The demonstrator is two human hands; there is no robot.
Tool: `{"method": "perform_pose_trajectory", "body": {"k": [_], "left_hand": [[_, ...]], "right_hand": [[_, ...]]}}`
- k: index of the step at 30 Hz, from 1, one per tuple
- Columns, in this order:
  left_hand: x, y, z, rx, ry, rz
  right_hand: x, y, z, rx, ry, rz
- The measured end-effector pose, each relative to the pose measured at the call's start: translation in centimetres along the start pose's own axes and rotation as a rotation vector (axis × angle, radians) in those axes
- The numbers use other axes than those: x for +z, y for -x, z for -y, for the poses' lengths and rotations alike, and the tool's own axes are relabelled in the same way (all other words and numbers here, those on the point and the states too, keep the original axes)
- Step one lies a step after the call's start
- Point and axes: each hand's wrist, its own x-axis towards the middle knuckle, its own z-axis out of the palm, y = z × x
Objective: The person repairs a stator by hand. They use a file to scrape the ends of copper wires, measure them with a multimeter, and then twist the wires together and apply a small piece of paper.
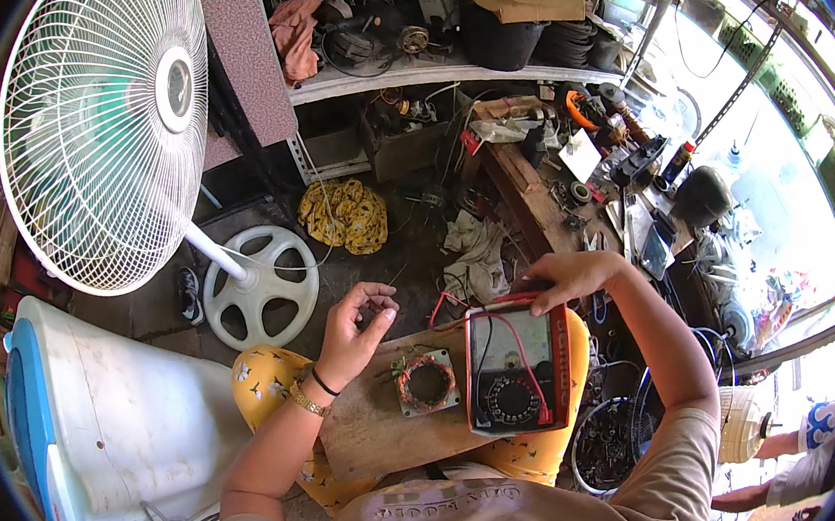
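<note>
The stator lies exposed, apparently not yet probed. To its right, the right hand grips an analog multimeter; whether the left hand holds anything is unclear.

- A board lies across the thighs, with a stator on it.
- The meter sits just right of the stator, the right hand at its far edge.
- The left hand is left of the stator.
- Farther left stands a fan.
- A workbench is ahead, right, with shelving behind.
</note>
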Motion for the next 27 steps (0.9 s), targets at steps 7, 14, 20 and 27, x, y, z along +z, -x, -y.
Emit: {"method": "perform_pose_trajectory", "body": {"k": [7, 14, 20, 27], "left_hand": [[-0.1, -0.4, 1.6, -0.078, 0.041, -0.023], [-0.8, -0.4, 3.0, -0.148, 0.023, -0.072], [-0.8, -1.5, 3.7, -0.221, 0.067, -0.075], [-1.0, -2.4, 4.8, -0.278, 0.027, -0.068]], "right_hand": [[-10.6, 9.3, -4.4, -0.095, -0.317, -0.811], [-24.7, 13.7, -4.0, -0.492, -1.082, -1.336], [-32.0, 3.9, -20.1, -0.094, -0.889, -1.832], [-30.0, -8.9, -33.9, 0.158, -0.996, -1.971]]}}
